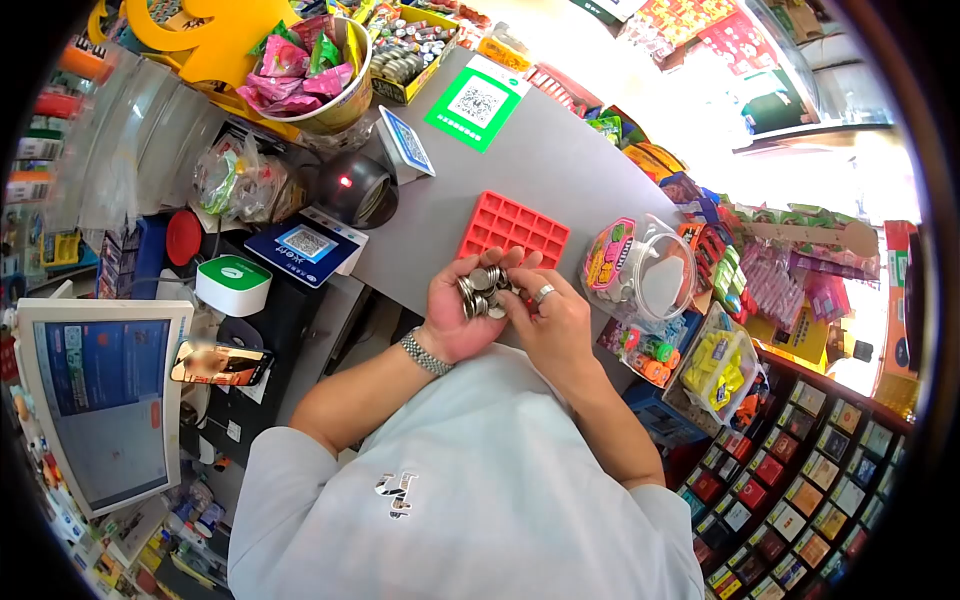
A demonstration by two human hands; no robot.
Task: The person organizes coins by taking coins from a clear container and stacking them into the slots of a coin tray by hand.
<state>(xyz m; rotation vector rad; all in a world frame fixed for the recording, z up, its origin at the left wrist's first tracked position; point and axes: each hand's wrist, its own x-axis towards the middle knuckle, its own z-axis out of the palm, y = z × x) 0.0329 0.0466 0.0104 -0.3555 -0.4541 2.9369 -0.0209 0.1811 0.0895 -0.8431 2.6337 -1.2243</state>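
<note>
My left hand is cupped palm-up around a heap of silver coins. Above the same heap, my right hand has its fingers curled in, thumb and fingertips pinching at coins on the right side of the pile. Exactly which coins the right fingers grip is partly hidden. Just beyond both hands lies a red compartment tray on the grey counter. Its near edge is partly covered by my fingers, and the compartments in sight look bare.
A clear plastic jar stands right of the tray. To the left are a black scanner, a QR-code stand, a white-and-green box and a monitor. A candy bucket sits at the back left.
</note>
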